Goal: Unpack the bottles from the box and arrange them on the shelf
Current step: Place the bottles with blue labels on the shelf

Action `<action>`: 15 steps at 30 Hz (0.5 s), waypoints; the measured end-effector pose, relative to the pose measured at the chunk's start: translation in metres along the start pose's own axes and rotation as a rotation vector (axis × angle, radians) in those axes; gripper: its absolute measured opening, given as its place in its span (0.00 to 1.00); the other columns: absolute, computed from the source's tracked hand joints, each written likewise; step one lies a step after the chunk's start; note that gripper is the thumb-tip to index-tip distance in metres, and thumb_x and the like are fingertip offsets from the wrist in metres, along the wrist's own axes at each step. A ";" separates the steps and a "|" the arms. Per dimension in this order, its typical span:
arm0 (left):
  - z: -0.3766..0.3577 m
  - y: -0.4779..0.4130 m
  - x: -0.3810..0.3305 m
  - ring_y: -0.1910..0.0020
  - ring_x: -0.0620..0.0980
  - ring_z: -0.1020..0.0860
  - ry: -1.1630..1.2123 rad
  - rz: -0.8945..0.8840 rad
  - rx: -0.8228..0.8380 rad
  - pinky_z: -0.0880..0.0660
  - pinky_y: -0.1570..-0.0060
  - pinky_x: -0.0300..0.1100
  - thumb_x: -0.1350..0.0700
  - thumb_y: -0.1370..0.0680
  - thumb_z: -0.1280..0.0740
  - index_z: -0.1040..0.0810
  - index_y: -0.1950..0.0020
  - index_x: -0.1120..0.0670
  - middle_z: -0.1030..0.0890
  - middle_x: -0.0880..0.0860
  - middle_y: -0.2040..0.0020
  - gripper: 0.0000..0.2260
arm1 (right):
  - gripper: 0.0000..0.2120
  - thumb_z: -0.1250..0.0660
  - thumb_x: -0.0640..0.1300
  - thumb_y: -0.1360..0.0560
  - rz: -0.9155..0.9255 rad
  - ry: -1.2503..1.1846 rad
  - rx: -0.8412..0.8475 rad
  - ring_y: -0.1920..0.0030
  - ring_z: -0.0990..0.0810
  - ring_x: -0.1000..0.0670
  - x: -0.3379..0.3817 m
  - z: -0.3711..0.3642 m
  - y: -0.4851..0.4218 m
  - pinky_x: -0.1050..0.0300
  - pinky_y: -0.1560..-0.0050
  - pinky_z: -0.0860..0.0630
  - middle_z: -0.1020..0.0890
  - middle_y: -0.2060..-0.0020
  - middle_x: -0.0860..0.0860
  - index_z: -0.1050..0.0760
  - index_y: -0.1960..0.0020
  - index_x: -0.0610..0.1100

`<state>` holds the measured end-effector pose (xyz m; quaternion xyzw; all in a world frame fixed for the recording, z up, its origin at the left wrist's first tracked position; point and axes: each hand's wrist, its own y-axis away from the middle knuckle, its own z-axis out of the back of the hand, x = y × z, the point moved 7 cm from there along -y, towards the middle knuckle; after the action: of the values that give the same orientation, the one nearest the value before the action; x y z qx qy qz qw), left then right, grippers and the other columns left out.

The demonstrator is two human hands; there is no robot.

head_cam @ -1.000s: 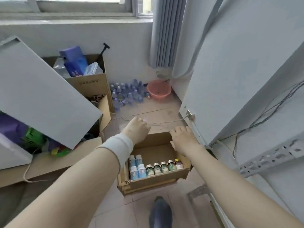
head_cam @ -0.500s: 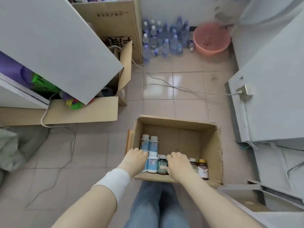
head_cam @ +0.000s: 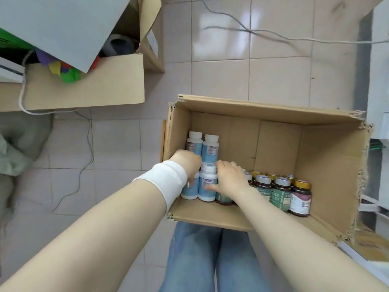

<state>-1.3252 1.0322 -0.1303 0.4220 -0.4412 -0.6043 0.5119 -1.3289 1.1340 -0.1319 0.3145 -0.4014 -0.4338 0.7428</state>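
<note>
An open cardboard box sits on the tiled floor in front of my knees. Along its left wall stand several blue-and-white bottles with white caps; two are at the back. Several dark bottles with silver and gold lids line the near wall. My left hand, with a white wristband, curls down over the near-left blue bottle. Just to its right, my right hand wraps the neighbouring blue bottle, with the thumb across its label.
A bigger cardboard box holding colourful items lies at the upper left under a grey board. Cables cross the tiles beyond the box. A white metal unit rises at the right. A grey-green bag lies at the left.
The view has dropped and closed in on the box. Both hands have gone from its near rim down onto the blue-and-white bottles.
</note>
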 end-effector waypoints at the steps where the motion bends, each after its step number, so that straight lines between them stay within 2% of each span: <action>1: -0.001 -0.004 0.000 0.47 0.54 0.21 0.005 -0.011 0.007 0.27 0.56 0.44 0.50 0.23 0.35 0.28 0.38 0.57 0.21 0.54 0.44 0.17 | 0.35 0.30 0.62 0.33 -0.002 -0.011 0.009 0.38 0.30 0.43 0.001 -0.003 -0.003 0.50 0.42 0.33 0.26 0.38 0.45 0.35 0.34 0.42; 8: 0.005 -0.002 0.004 0.58 0.53 0.26 0.119 -0.051 0.039 0.29 0.61 0.42 0.52 0.27 0.31 0.25 0.42 0.58 0.24 0.53 0.55 0.17 | 0.40 0.24 0.55 0.37 -0.062 -0.223 0.045 0.37 0.32 0.43 0.000 -0.004 -0.007 0.52 0.44 0.32 0.26 0.41 0.43 0.38 0.32 0.45; 12: 0.015 0.007 0.008 0.53 0.54 0.25 0.158 -0.061 -0.014 0.26 0.55 0.44 0.48 0.31 0.26 0.27 0.40 0.57 0.23 0.56 0.46 0.24 | 0.39 0.21 0.50 0.40 -0.113 -0.499 -0.014 0.39 0.30 0.44 -0.011 -0.002 0.002 0.54 0.43 0.30 0.32 0.43 0.46 0.36 0.35 0.49; 15: 0.032 0.026 0.012 0.47 0.55 0.26 0.263 -0.069 -0.119 0.30 0.54 0.43 0.47 0.32 0.25 0.31 0.35 0.55 0.26 0.56 0.42 0.29 | 0.34 0.21 0.44 0.39 -0.061 -0.715 -0.154 0.37 0.33 0.47 -0.016 0.016 0.018 0.56 0.43 0.31 0.34 0.54 0.57 0.34 0.38 0.50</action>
<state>-1.3509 1.0217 -0.0977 0.4815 -0.3190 -0.5860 0.5683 -1.3403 1.1539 -0.1151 0.0979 -0.5924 -0.5671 0.5639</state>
